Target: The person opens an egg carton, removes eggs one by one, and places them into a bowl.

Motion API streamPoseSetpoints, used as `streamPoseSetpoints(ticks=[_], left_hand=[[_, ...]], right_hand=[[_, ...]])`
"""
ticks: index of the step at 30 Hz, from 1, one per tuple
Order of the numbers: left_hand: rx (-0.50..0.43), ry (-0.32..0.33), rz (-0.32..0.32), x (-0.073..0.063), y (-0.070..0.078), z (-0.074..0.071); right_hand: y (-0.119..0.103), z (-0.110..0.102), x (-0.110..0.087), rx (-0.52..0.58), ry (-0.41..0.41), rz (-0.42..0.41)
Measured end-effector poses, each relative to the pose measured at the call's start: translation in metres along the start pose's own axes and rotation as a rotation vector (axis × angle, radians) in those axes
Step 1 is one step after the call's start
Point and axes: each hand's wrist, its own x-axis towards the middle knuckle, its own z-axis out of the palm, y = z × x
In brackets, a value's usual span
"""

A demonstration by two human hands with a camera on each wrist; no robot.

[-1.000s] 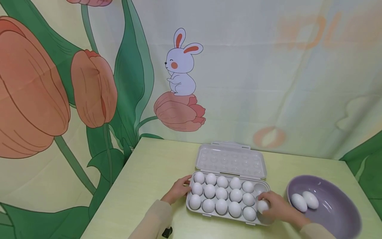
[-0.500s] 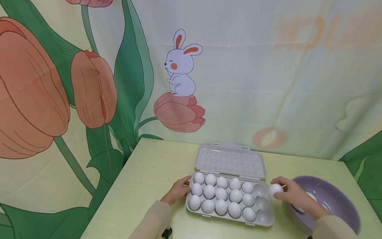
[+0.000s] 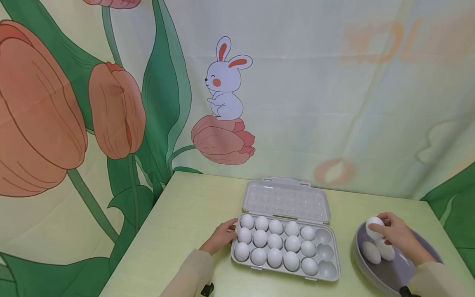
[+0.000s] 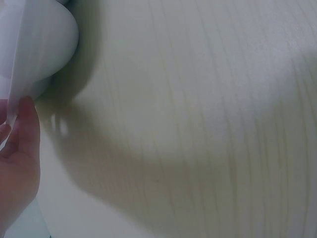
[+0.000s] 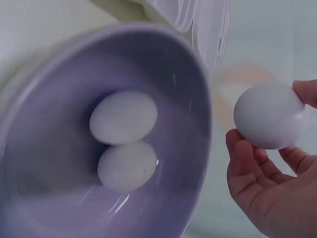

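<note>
My right hand (image 3: pixel 402 237) pinches a white egg (image 3: pixel 374 228) between thumb and fingers over the far rim of a purple bowl (image 3: pixel 397 274). Two more eggs (image 5: pixel 124 116) lie touching each other inside the bowl, as the right wrist view shows. A pale plastic egg carton (image 3: pixel 325 252) stands with its lid raised back, and my left hand (image 3: pixel 222 237) grips its left edge. Thumb and fingers lie on either side of that rim in the left wrist view. Rows of white eggs (image 3: pixel 274 241) fill most of its cups; the three cups in the right column hold none.
The carton's lid (image 3: pixel 287 200) lies back toward the wall on the pale yellow table (image 3: pixel 193 202). Behind the table hangs a cloth printed with tulips and a rabbit (image 3: pixel 226 88). The bowl stands near the table's right side.
My right hand has lifted an egg out of the carton's right column and carried it rightward to above the bowl. The left hand stays on the carton's edge.
</note>
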Motion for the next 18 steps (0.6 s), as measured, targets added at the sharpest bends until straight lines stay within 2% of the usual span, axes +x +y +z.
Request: streamPoseSetpoints(ticks=[6, 15, 18], left_hand=[[0.004, 0.0, 0.0, 0.0, -0.001, 0.0], [0.003, 0.005, 0.012, -0.001, 0.0, 0.0], [0.0, 0.01, 0.021, -0.007, 0.007, 0.0]], right_hand=[[0.023, -0.019, 0.002, -0.048, 0.064, 0.105], [0.041, -0.023, 0.006, -0.133, 0.072, 0.148], [0.047, -0.022, 0.008, -0.136, 0.079, 0.158]])
